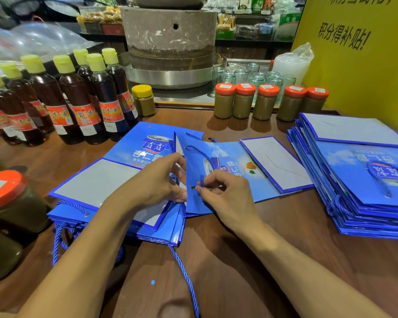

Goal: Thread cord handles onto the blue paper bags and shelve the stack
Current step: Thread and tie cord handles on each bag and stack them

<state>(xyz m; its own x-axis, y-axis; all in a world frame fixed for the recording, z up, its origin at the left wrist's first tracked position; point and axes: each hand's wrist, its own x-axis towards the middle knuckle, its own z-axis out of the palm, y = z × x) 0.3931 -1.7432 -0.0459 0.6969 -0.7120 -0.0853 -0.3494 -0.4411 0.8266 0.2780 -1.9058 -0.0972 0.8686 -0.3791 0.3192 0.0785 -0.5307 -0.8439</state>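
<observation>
A flat blue paper bag (pixel 234 171) lies in the middle of the wooden table (pixel 251 260), its top edge lifted. My left hand (pixel 156 182) grips that lifted edge from the left. My right hand (pixel 225 196) pinches the end of a blue cord (pixel 201 154) at a small hole in the bag; the cord loops up over the bag. A pile of blue bags (pixel 115 203) with cords lies under my left hand. A second stack of bags (pixel 363 180) with cord handles sits at the right.
Dark oil bottles (pixel 78 102) with yellow caps stand at the back left. Orange-lidded jars (pixel 269 102) line the back edge, and a large jar (pixel 7 203) stands at the near left. A loose cord (pixel 186 278) trails toward me. A yellow sign (pixel 363 53) rises at the right.
</observation>
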